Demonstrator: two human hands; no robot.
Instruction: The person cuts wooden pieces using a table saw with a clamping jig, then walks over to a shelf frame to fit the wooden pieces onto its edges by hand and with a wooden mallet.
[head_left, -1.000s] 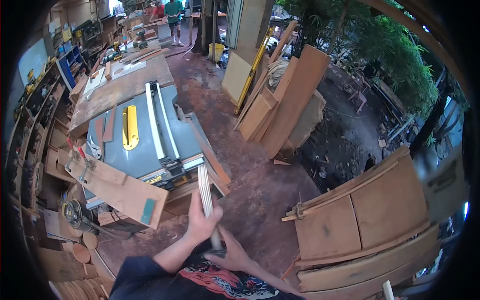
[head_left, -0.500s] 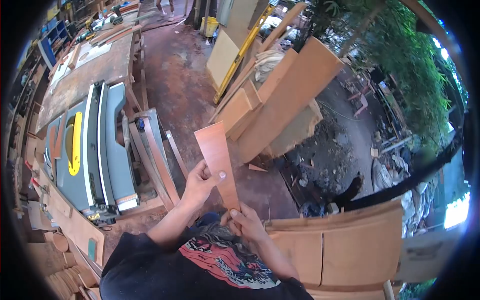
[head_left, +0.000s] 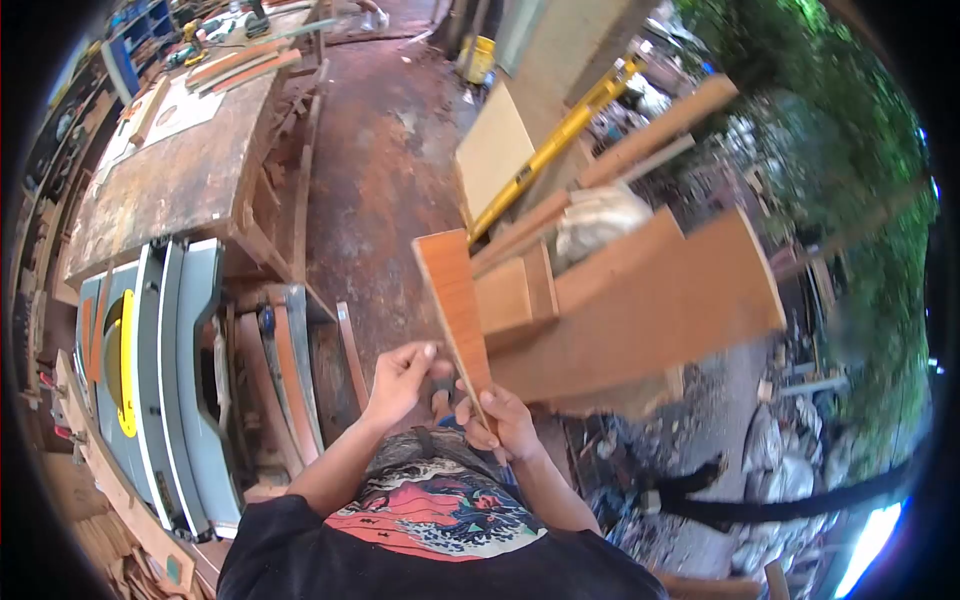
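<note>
1. The right hand [head_left: 505,422] grips the lower end of a tapered wooden piece [head_left: 459,305], with the thumb on its face and the fingers curled around it.
2. The piece tilts slightly left, its wide end up, in front of the person's dark printed shirt [head_left: 430,510] and above the floor [head_left: 370,160].
3. The left hand [head_left: 400,378] is just beside the piece's left edge, its fingers loosely curled; it grasps nothing that shows.
4. Beyond the piece, to the right, are wide boards [head_left: 650,310], a pale bundle [head_left: 602,222] and a long yellow level [head_left: 550,152], which stands at a slant.
5. At the left is a table saw [head_left: 205,400] with 1 yellow insert [head_left: 126,365] and 2 pale rails.
6. Behind the saw, a workbench [head_left: 160,205] carries wood strips [head_left: 245,68] and a yellow-and-black drill [head_left: 190,38].
7. A yellow bucket [head_left: 479,60] is on the floor near the top.
</note>
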